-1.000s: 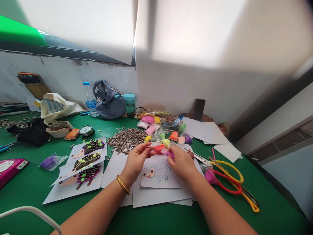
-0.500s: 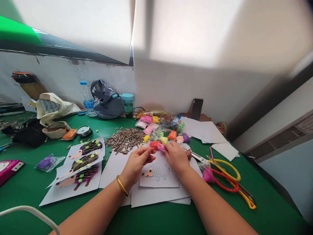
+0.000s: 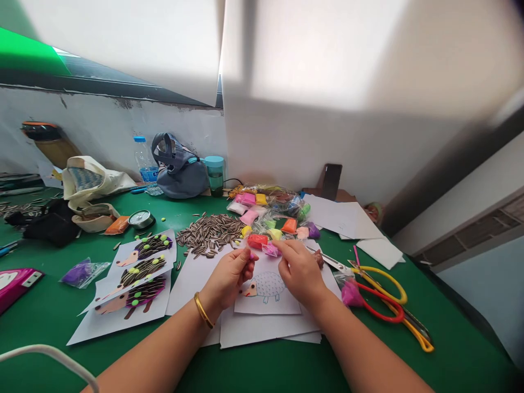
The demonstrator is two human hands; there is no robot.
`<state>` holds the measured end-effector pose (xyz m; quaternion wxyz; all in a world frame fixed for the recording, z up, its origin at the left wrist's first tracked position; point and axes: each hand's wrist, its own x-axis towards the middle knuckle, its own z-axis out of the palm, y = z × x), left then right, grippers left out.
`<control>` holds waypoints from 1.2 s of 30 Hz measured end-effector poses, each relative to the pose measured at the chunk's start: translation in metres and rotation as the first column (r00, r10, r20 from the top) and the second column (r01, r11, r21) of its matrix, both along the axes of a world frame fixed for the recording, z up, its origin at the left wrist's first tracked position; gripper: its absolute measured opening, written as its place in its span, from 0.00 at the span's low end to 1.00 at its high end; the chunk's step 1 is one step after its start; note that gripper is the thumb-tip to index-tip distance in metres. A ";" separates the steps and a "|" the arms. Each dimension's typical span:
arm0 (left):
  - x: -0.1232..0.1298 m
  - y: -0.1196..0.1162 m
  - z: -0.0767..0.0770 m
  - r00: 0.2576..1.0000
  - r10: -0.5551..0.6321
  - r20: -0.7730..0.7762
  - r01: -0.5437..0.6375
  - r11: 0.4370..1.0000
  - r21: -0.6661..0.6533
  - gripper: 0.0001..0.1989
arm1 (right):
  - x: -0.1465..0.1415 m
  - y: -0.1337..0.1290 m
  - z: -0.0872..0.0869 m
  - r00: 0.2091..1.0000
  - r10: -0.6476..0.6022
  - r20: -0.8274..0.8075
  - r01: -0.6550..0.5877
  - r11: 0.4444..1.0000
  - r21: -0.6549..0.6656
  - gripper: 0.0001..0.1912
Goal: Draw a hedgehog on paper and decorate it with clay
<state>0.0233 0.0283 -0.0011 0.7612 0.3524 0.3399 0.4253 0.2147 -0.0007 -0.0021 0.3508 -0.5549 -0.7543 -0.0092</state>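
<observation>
My left hand (image 3: 232,274) is closed in a pinch over the left side of the hedgehog drawing, with a small bit of pink clay (image 3: 251,255) at its fingertips. My right hand (image 3: 301,268) has its index finger stretched out to the edge of a pink clay packet (image 3: 270,250); thumb and index finger are apart. Right behind lies a red clay packet (image 3: 257,241). Between the wrists is a sheet with a hedgehog drawing (image 3: 268,287), blue in outline, with a peach clay face, dark eye and nose, and red mouth. Its right edge is partly covered by my right hand.
A heap of striped sunflower seeds (image 3: 210,234) lies behind my left hand. Finished hedgehog pictures (image 3: 145,295) overlap at left. Scissors with red and yellow handles (image 3: 380,300) lie at right, beside a pink clay bag (image 3: 351,293). More coloured clay packets (image 3: 248,217) sit at the back.
My left hand has drawn its fingers closer together, and a pink bit now shows in them. My right hand has loosened from the pink packet, which lies beside the red one.
</observation>
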 end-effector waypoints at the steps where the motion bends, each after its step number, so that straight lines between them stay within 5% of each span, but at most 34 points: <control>1: 0.000 -0.001 -0.001 1.000 -0.013 0.010 0.013 1.000 0.012 0.18 | -0.002 -0.002 0.001 0.999 0.032 -0.021 -0.032 0.999 0.016 0.25; 9: 0.003 -0.004 0.005 0.995 -0.089 0.036 0.090 0.996 -0.029 0.17 | -0.013 -0.011 0.000 0.978 0.182 -0.104 -0.173 0.981 0.086 0.23; 17: 0.003 -0.005 -0.001 0.991 -0.135 0.022 0.134 0.990 0.041 0.11 | -0.015 -0.015 0.003 0.963 0.220 -0.158 -0.205 0.973 0.107 0.23; 26: 0.002 -0.007 0.000 0.989 -0.144 -0.015 0.144 0.990 0.009 0.19 | -0.015 -0.015 0.002 0.960 0.218 -0.176 -0.201 0.974 0.109 0.23; 36: 0.003 -0.008 0.005 0.983 -0.180 0.022 0.180 0.984 -0.002 0.14 | -0.016 -0.016 0.003 0.954 0.233 -0.191 -0.217 0.971 0.103 0.23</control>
